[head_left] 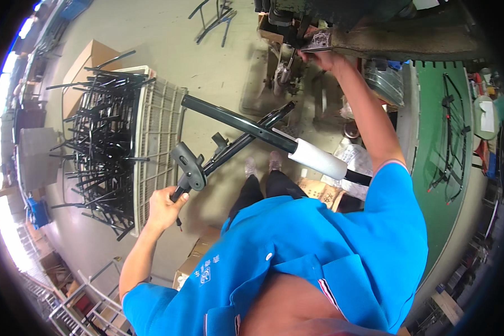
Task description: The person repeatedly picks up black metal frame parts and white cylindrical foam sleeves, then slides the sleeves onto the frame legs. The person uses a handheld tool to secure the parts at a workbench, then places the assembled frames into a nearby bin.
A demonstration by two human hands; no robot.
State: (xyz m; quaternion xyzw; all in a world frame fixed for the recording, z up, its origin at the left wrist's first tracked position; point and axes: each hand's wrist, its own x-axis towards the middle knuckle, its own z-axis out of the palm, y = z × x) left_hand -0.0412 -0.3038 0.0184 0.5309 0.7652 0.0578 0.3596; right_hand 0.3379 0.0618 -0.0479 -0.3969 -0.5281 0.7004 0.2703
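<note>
**Black tube frame (224, 117) in the left grip (163, 209)**

The frame has two shiny black tubes, which cross each other; one carries a white sleeve (319, 159), the other a dark moulded bracket (188, 167). It is above the floor (207, 78), to the right of the wire cage (162, 112). From the left grip, it extends to the right and to the far side, with the bracket near the fingers. The left grip is closed around the near left end of one tube. The right grip (320, 59) is at the far machine (283, 73), with bent fingers; I cannot tell what it holds.
</note>
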